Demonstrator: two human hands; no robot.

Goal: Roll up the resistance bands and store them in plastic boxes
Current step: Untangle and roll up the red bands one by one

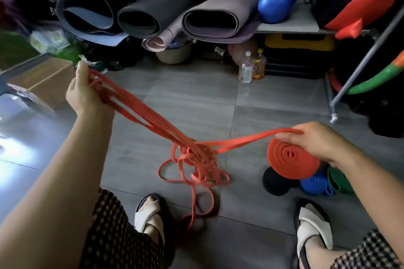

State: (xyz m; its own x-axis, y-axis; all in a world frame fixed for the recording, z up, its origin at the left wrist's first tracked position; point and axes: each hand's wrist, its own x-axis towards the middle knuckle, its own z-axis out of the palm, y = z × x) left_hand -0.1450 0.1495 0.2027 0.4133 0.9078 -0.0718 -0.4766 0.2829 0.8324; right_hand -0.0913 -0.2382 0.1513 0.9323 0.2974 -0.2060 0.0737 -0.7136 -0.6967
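Curling right fingers (291, 138) clasp rim of red coil (293, 165).

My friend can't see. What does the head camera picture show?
A person's right hand holds a rolled red band while the left hand lifts loose red strands from a tangle on the floor. Rolled mats sit behind.

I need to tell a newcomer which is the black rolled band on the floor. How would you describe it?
Start at the grey tiled floor, just ahead of the person's right sandal. Rolled bands lie there below the red roll that the right hand holds. The black roll is the leftmost, beside the blue roll and green band, and nearest the loose red band.
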